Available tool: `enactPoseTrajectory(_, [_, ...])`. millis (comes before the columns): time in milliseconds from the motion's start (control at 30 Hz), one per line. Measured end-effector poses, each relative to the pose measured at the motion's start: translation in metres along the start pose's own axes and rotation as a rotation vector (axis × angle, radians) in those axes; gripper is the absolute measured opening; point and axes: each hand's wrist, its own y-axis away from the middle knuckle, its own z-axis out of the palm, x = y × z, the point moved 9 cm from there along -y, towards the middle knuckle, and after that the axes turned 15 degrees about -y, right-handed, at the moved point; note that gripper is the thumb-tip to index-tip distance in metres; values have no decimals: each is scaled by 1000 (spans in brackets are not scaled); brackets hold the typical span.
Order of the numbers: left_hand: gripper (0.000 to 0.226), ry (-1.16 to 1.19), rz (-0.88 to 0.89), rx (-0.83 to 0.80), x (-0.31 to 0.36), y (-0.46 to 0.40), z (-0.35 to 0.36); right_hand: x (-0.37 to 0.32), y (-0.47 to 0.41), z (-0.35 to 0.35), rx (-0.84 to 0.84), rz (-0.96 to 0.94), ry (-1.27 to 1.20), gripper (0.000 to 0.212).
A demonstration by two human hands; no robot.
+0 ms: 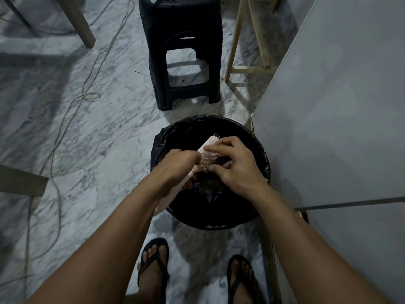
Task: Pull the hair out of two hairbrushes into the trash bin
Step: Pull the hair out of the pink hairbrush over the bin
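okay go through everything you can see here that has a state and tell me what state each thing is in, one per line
hairbrush: held tilted over the bin, bristles facing the right hand
left hand: closed around the brush handle
right hand: fingers pinching at the bristles
trash bin: open, lined with a black bag, dark clump inside
black plastic stool: upright behind the bin, white scraps on top
cable: lying loose across the floor

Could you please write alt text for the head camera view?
A person's left hand holds a pale hairbrush over a black-lined trash bin while the right hand picks at its bristles. A black stool stands behind.
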Motion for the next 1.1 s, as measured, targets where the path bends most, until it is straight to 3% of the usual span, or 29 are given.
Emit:
enactPoseTrajectory(133, [20, 32, -41, -11, -5, 1, -1, -15, 1, -4, 112, -141, -22, 17])
enactPoseTrajectory(267, [20, 94, -97, 77, -12, -1, -14, 6, 0, -14, 42, 110, 150, 12])
enactPoseTrajectory(367, [22, 70, -107, 145, -13, -1, -26, 29, 2, -32, 82, 289, 325, 14])
enactPoseTrajectory(500, [26, 82, -74, 104, -12, -3, -20, 27, 2, -36, 129, 317, 343, 17])
enactPoseTrajectory(567, [25, 67, -33, 69, -8, -2, -15, 22, 0, -22, 57, 303, 182, 36])
enactPoseTrajectory(633, [23, 68, 19, 30, -2, 0, -10, 20, 2, -7, 22, 354, -209, 62])
enactPoseTrajectory(700, [21, 86, 57, -10, 2, 1, -4, 22, 3, 4, 10, 412, -495, 75])
enactPoseTrajectory(800, [17, 122, 110, -42, 8, 5, 1, 28, 3, 11, -9, 457, -568, 79])
enactPoseTrajectory(867, [14, 121, 142, -20, 11, 7, -2, 33, 4, 11, -1, 477, -514, 74])
enactPoseTrajectory(1033, [8, 128, 166, 96, 10, 6, -14, 24, 6, 8, -66, 447, -279, 18])
enactPoseTrajectory(1100, [11, 164, 156, 149, 7, 4, -18, 23, 7, 3, -86, 434, -146, 18])
